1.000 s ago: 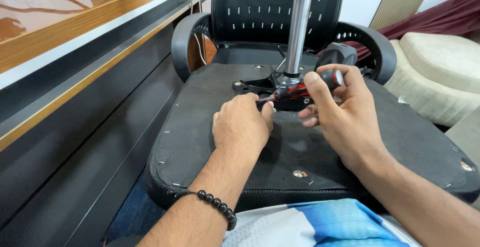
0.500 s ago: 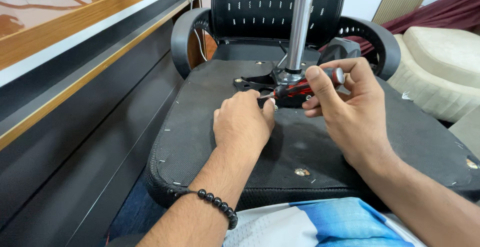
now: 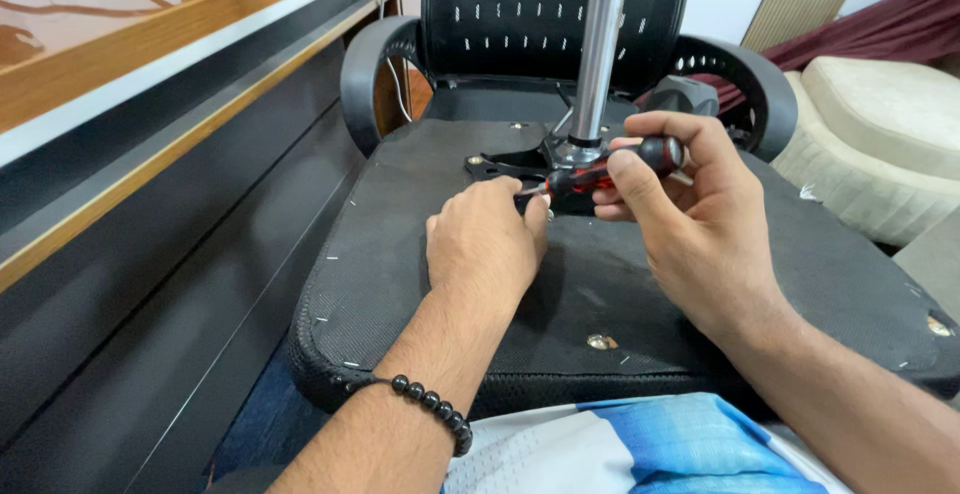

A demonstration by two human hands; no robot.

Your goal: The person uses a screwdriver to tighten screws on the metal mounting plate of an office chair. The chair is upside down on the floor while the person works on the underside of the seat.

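While the right hand [image 3: 690, 219] gripped the red-and-black screwdriver [image 3: 600, 171] with its fingers closed round the handle, the tip lay low at the black mounting plate [image 3: 505, 165] near the middle of the upturned seat underside [image 3: 400, 254], at the foot of the steel gas-lift column [image 3: 598, 54]. The left hand [image 3: 485, 244] rested curled beside the tip, fingers hidden, seemingly steadying it; keeping the shaft square to the screw looked wise. A beaded bracelet [image 3: 430, 409] circled that wrist. A wooden desk [image 3: 120, 64] stood leftward and a cream cushion [image 3: 880, 144] rightward.
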